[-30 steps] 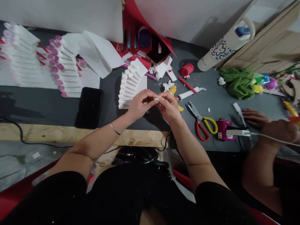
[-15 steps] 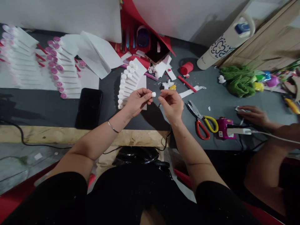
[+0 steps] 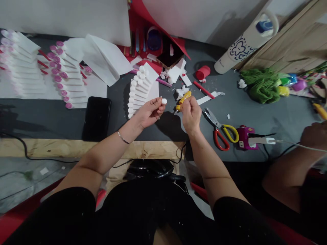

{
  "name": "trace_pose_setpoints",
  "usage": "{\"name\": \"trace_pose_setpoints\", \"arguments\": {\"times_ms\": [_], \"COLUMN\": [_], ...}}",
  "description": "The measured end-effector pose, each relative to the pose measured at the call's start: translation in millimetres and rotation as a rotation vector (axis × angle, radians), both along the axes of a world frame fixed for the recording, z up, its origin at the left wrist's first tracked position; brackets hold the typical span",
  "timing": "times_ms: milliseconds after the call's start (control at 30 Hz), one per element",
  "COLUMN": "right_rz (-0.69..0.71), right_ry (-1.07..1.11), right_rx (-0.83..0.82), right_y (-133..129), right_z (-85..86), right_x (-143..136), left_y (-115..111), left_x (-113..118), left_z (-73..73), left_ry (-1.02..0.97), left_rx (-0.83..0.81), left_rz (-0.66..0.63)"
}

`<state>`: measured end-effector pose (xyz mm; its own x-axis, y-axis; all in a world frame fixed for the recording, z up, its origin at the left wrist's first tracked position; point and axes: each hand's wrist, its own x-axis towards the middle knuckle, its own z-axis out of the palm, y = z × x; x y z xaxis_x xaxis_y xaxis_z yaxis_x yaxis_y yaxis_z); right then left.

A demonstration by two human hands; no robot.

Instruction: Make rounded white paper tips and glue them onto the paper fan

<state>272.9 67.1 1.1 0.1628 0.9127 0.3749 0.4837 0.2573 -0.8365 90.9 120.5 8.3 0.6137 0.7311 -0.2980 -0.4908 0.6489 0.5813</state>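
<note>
Head view, only one. My left hand (image 3: 151, 113) is pinching a small white piece (image 3: 164, 101) between thumb and fingertips, the piece is poking out past the fingers, and I'm holding it above the surface (image 3: 120, 115), roughly centre. My right hand (image 3: 192, 114) is curling closed around a yellow tool (image 3: 185, 97); its metal tip is pointing down and to the left, toward the gap between my hands. The two hands are staying apart, not touching. A silver bracelet (image 3: 123, 137) is circling my left wrist.

Just beyond my left hand, a curved row of white rolled pieces (image 3: 131, 99) is lying on white paper. Further left, a black phone (image 3: 96, 119) is lying flat near the wooden edge (image 3: 76, 148), and behind it a row of pink rolled pieces (image 3: 58, 78) is resting on paper. A paler row is sitting at far left.

White scraps (image 3: 182, 91) are lying just behind the yellow tool. A red stick (image 3: 203, 90) is crossing a white strip (image 3: 204, 99), with a red roll (image 3: 203, 72) sitting behind. Scissors (image 3: 217, 127) are lying open right of my right hand, next to a purple power block (image 3: 247, 137). A white bottle (image 3: 237, 49) is standing at the back, green strands (image 3: 264, 86) are bunching right of it. Another person's hand (image 3: 315, 136) is showing at far right, too blurred to read.
</note>
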Motion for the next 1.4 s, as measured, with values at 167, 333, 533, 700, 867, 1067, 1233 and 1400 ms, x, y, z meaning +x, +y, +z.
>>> {"name": "trace_pose_setpoints", "arguments": {"times_ms": [167, 333, 533, 700, 867, 1067, 1233, 1400], "right_rz": [0.015, 0.085, 0.092, 0.049, 0.079, 0.084, 0.186, 0.186], "right_ry": [-0.027, -0.016, 0.083, 0.343, 0.459, 0.553, 0.848, 0.989], "right_rx": [0.024, 0.044, -0.010, -0.058, -0.082, -0.156, -0.279, -0.423], "right_y": [-4.4, -5.1, -1.9, 4.8, 5.0, 4.4, 5.6, 3.6], "right_z": [7.5, 9.5, 2.1, -7.0, -6.8, -7.9, -6.6, 2.4], "right_x": [-13.6, -15.9, -17.0, -20.1, -24.7, -28.3, -28.9, -31.2], "left_y": [-3.5, -6.5, -7.0, -6.9, -9.5, -12.0, -9.3, -5.2], "left_x": [3.2, 8.8, 9.2, 9.2, 12.7, 12.9, 10.3, 8.5], "left_z": [0.4, -1.7, -3.0, -2.2, -11.1, -14.2, -16.4, -27.2], "left_ry": [0.002, 0.131, 0.220, 0.186, 0.271, 0.374, 0.369, 0.387], "left_rx": [0.029, 0.090, 0.212, 0.373, 0.487, 0.544, 0.714, 0.795], "left_rz": [-0.021, 0.049, 0.086, 0.174, 0.252, 0.295, 0.306, 0.312]}}
